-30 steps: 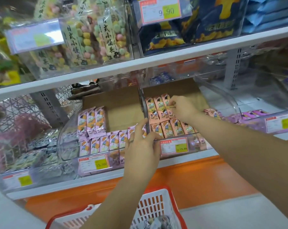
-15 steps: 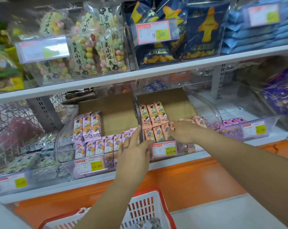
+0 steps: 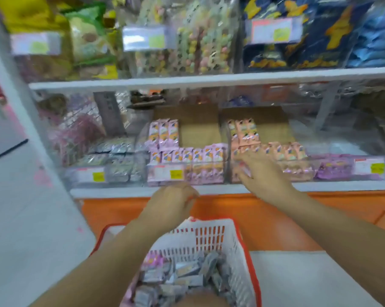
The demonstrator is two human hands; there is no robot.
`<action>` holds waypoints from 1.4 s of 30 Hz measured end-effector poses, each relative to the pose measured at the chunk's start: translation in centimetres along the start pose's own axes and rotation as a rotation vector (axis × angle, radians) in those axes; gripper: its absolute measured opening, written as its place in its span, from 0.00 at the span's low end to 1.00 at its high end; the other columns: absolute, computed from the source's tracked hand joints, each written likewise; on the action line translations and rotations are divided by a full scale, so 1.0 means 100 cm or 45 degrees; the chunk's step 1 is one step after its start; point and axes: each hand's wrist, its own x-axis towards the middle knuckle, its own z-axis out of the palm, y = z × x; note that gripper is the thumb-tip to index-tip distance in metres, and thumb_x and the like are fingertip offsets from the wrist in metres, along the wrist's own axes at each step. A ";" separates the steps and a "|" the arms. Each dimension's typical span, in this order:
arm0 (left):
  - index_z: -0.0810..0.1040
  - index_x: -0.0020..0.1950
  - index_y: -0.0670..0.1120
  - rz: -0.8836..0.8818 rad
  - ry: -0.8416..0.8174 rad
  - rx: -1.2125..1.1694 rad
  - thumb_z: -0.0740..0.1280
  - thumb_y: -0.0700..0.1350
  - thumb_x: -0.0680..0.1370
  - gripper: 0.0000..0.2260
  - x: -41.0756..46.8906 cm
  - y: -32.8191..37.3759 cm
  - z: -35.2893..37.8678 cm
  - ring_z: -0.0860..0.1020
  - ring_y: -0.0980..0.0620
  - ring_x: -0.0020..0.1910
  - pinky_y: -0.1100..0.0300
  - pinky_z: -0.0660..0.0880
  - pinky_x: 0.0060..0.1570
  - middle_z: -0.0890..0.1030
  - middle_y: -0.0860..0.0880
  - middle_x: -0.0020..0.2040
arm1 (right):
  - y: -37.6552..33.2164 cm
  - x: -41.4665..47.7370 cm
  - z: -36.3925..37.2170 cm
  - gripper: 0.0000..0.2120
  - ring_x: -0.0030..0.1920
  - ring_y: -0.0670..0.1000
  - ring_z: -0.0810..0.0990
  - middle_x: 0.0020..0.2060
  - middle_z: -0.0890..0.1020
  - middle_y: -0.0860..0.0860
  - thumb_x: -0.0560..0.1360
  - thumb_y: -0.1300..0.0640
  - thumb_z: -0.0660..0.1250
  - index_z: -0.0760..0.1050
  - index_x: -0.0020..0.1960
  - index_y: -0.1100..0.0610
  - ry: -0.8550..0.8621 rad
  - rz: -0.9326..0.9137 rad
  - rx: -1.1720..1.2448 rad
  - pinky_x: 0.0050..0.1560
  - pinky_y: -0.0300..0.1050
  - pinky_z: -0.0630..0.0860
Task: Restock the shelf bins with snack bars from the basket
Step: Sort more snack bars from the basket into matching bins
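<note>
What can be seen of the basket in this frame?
The basket looks like white plastic with slotted walls and a red rim. It stands upright before the orange shelf base. Inside lies a heap of silver-grey wrapped bars, with a pink pack at the left. The left hand hovers above its far rim, the forearm crossing its left side; contact cannot be told.

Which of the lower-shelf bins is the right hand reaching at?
The bin of peach-wrapped bars, right of the bin of lilac-wrapped bars: the right hand covers its front; the left hand is lower, nearer the basket.
</note>
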 end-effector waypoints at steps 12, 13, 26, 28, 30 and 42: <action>0.80 0.59 0.49 -0.419 -0.094 -0.275 0.62 0.42 0.79 0.11 -0.108 -0.146 0.067 0.79 0.54 0.50 0.62 0.73 0.51 0.80 0.52 0.58 | -0.104 -0.048 0.140 0.13 0.55 0.47 0.77 0.57 0.79 0.47 0.81 0.54 0.58 0.74 0.63 0.52 -0.761 -0.230 0.200 0.52 0.35 0.68; 0.80 0.56 0.48 -0.439 -0.138 -0.287 0.62 0.42 0.79 0.10 -0.117 -0.153 0.079 0.79 0.53 0.49 0.63 0.72 0.49 0.81 0.50 0.57 | -0.107 -0.052 0.153 0.13 0.55 0.47 0.77 0.58 0.79 0.47 0.82 0.54 0.58 0.73 0.65 0.51 -0.837 -0.211 0.207 0.54 0.36 0.70; 0.77 0.61 0.46 -0.523 -1.041 -0.014 0.61 0.39 0.75 0.16 -0.168 -0.180 0.194 0.76 0.45 0.58 0.54 0.74 0.56 0.78 0.45 0.60 | -0.104 -0.071 0.221 0.14 0.56 0.48 0.78 0.60 0.78 0.48 0.81 0.54 0.59 0.73 0.65 0.51 -1.197 -0.081 0.262 0.59 0.44 0.74; 0.79 0.60 0.48 -0.526 -1.015 -0.001 0.60 0.38 0.74 0.16 -0.166 -0.179 0.193 0.77 0.46 0.57 0.55 0.73 0.53 0.79 0.46 0.58 | -0.102 -0.069 0.221 0.14 0.57 0.48 0.78 0.60 0.78 0.49 0.81 0.54 0.59 0.73 0.65 0.51 -1.189 -0.063 0.283 0.60 0.44 0.74; 0.78 0.60 0.50 -0.533 -0.974 -0.010 0.60 0.39 0.75 0.16 -0.163 -0.180 0.186 0.77 0.48 0.57 0.56 0.73 0.54 0.79 0.48 0.58 | -0.100 -0.068 0.216 0.14 0.57 0.48 0.77 0.60 0.78 0.49 0.81 0.55 0.60 0.73 0.65 0.52 -1.181 -0.049 0.309 0.61 0.44 0.73; 0.78 0.55 0.51 -0.530 -0.285 -0.689 0.71 0.44 0.75 0.10 -0.112 -0.145 0.045 0.81 0.55 0.48 0.60 0.77 0.50 0.78 0.53 0.53 | -0.116 -0.045 0.125 0.11 0.48 0.40 0.75 0.56 0.77 0.47 0.80 0.58 0.62 0.76 0.61 0.53 -0.893 -0.069 0.595 0.53 0.32 0.72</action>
